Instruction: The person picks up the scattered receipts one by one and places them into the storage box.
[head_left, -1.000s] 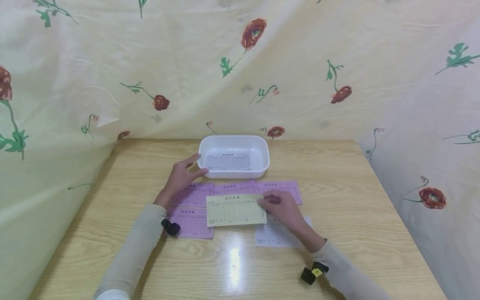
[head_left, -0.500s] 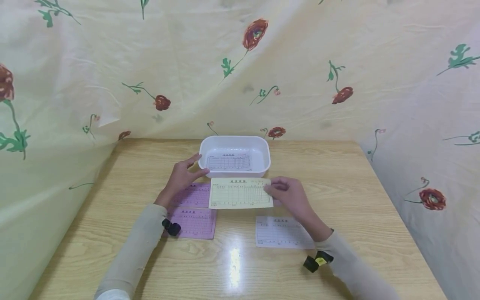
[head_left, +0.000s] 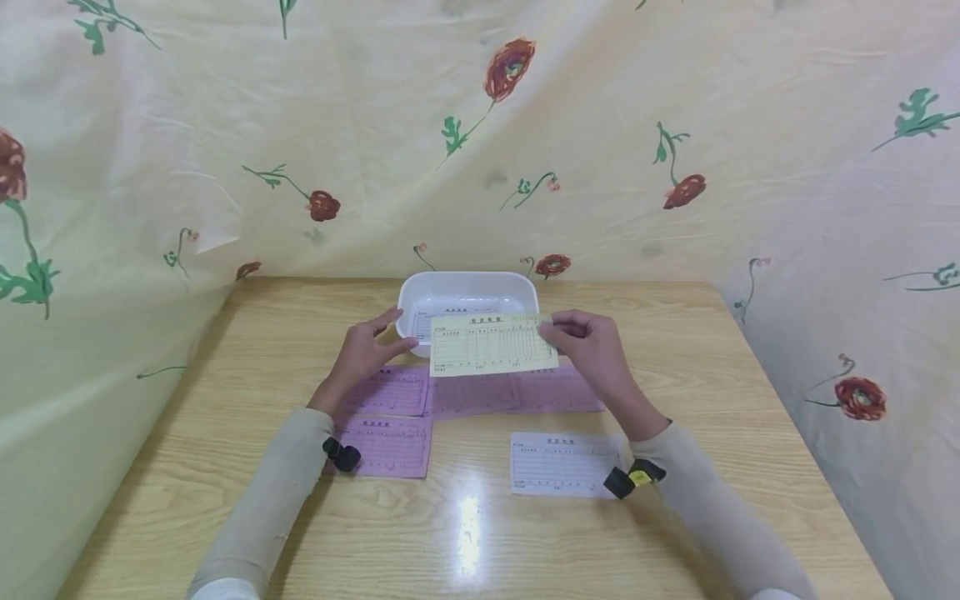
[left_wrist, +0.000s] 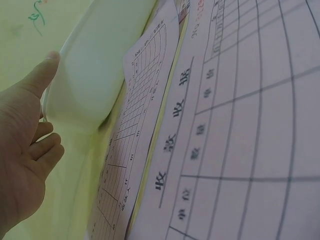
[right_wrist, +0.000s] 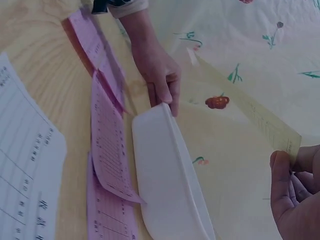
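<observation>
My right hand (head_left: 592,350) pinches the right end of a pale yellow receipt slip (head_left: 491,346), held up over the front rim of a white plastic tub (head_left: 468,287). In the right wrist view the yellow slip (right_wrist: 255,112) stands clear above the tub's rim. With thumb and fingers, my left hand (head_left: 360,358) grips the tub's left front corner; in the left wrist view the thumb (left_wrist: 45,70) lies at the rim. Inside the tub is a white receipt slip (head_left: 423,327), mostly covered from sight by the yellow one.
Several purple receipt slips (head_left: 390,392) lie in front of the tub, some overlapping, with another purple slip (head_left: 382,450) nearer. A white receipt slip (head_left: 562,464) lies at the right on the wooden table (head_left: 300,542). A flowered cloth (head_left: 375,125) hangs behind.
My right hand has carried the yellow slip up and away from me, from over the purple slips to the tub's front rim. The left hand has stayed on the tub.
</observation>
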